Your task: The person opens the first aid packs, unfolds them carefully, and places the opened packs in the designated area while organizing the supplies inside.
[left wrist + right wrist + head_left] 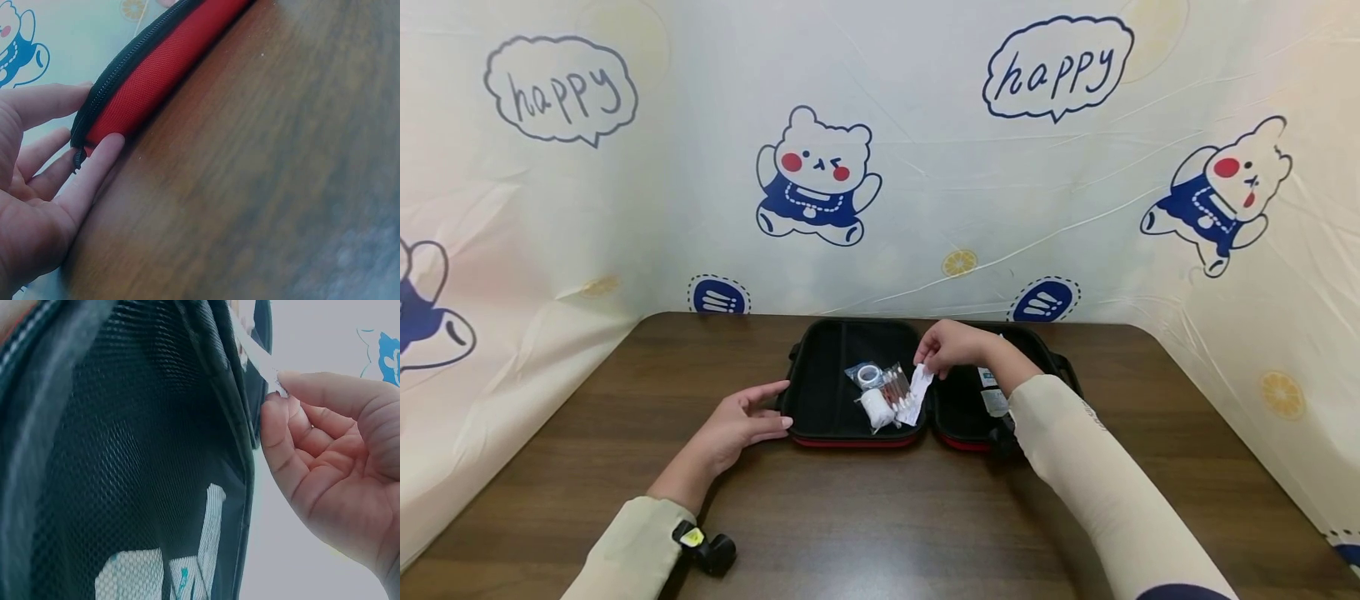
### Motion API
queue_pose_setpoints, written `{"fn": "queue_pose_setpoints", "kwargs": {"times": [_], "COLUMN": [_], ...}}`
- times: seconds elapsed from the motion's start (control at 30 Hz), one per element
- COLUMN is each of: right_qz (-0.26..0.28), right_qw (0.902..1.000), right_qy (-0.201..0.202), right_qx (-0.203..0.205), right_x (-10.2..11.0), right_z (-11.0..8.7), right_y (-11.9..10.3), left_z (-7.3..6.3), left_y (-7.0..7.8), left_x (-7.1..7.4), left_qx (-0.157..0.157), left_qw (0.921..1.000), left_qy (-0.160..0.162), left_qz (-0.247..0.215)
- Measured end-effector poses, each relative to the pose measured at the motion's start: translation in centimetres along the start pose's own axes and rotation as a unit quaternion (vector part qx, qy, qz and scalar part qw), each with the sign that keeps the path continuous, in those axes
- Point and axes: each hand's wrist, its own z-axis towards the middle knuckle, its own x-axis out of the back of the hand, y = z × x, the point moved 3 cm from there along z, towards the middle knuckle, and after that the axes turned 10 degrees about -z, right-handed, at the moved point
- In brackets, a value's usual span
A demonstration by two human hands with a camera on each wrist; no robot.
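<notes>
The right hand (957, 345) is pinching the upper end of a narrow white packet (916, 397) between thumb and forefinger, with its other fingers curling in toward the palm. The packet is slanting down from those fingertips into the near half of an open black case (814, 387), the half lying between the two hands. The left hand (737, 429) is spreading its fingers and touching the case's edge at its own side; its thumb is pressing on the red outer wall (144, 87), its forefinger is meeting the black zipper (125, 62), and a zip pull (78, 159) is hanging between them.

Below and to the left of the right hand, a bagged white roll (869, 376), a clear pack of swabs (893, 387) and a wrapped white bundle (876, 408) are lying close together beside the packet. Under the right forearm, the case's other half is holding a mesh pocket (119, 450) with pale packets (130, 575) showing behind it. A small black camera (709, 553) is sitting at the left sleeve. The brown bench (865, 517) is supporting the case, and a printed curtain (925, 92) is hanging beyond both hands.
</notes>
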Motion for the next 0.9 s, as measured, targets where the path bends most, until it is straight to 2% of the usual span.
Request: {"fn": "queue_pose_setpoints", "kwargs": {"times": [0.33,0.6,0.9], "right_qz": [0.017,0.047,0.109], "right_qw": [0.9996,0.9971,0.9862], "right_qy": [0.023,0.059,0.125], "right_qx": [-0.008,-0.003,-0.007], "right_x": [0.9,1.8,2.7], "right_z": [-1.7,-3.4,-5.6], "right_y": [1.7,2.7,4.0], "left_z": [0.0,-0.2,-0.1], "left_y": [0.0,0.2,0.1], "left_x": [0.0,-0.2,-0.2], "left_qx": [0.002,0.0,0.0], "left_qw": [1.0,0.9999,0.9999], "left_qy": [0.004,0.004,0.002], "left_qz": [0.003,0.011,0.011]}}
